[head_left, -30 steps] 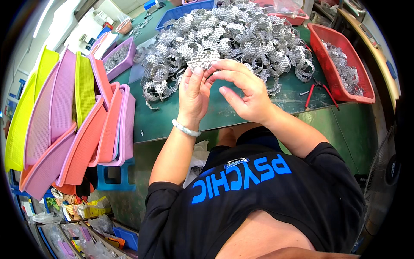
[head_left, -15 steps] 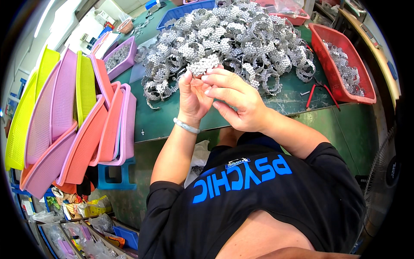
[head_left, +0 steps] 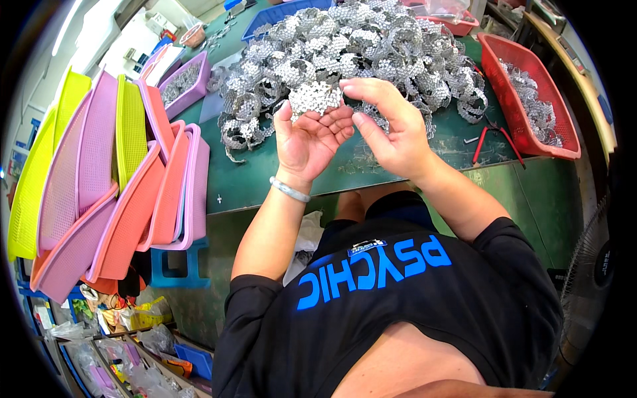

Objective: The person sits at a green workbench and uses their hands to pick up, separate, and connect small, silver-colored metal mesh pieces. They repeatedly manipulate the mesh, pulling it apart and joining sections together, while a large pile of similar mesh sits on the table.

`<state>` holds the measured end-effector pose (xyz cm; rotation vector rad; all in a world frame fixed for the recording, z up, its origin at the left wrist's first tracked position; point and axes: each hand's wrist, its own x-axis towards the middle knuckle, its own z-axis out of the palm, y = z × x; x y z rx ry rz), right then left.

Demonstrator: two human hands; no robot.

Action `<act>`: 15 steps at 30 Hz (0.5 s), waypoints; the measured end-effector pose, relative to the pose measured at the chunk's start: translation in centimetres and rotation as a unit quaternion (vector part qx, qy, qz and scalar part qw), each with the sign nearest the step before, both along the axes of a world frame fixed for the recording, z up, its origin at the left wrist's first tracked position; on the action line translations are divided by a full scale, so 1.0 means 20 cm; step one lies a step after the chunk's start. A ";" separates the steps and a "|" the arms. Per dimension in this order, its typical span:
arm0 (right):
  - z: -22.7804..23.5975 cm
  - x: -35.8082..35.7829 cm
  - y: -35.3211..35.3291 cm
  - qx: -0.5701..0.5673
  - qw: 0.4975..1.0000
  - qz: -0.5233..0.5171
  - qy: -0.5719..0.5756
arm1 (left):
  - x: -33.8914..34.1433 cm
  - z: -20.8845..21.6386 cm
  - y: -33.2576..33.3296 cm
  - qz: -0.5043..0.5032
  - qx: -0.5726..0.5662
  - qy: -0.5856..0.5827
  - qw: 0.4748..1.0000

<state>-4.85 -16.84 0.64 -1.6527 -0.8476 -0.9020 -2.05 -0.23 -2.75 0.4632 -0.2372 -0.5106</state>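
Note:
Above the near edge of the pile, a curved silver mesh band [head_left: 315, 97] of small linked metal pieces is held up between my two hands. My left hand [head_left: 302, 146], palm up and with a pale bangle on its wrist, has its thumb at the band's left end and its fingers beneath. At the right end, my right hand [head_left: 395, 129] curls with its index fingertip on the edge and the thumb lower down. Just behind lies a big heap of similar silver bands [head_left: 371, 43], many bent into rings.
Red-handled pliers [head_left: 494, 140] lie on the green table [head_left: 265, 182] at right, near a red basket [head_left: 564, 126] with more metal pieces. Stacked plastic baskets [head_left: 93, 159] lean at the left, above a blue stool [head_left: 179, 265]. A fan [head_left: 587, 259] stands far right.
My right hand has moved rightward and spread from the left, baring the left fingers. The band has turned so its broad face shows more.

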 end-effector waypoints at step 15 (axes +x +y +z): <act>0.05 0.06 -0.01 0.002 0.997 0.021 0.077 | -0.03 0.03 -0.02 0.104 0.202 -0.029 0.973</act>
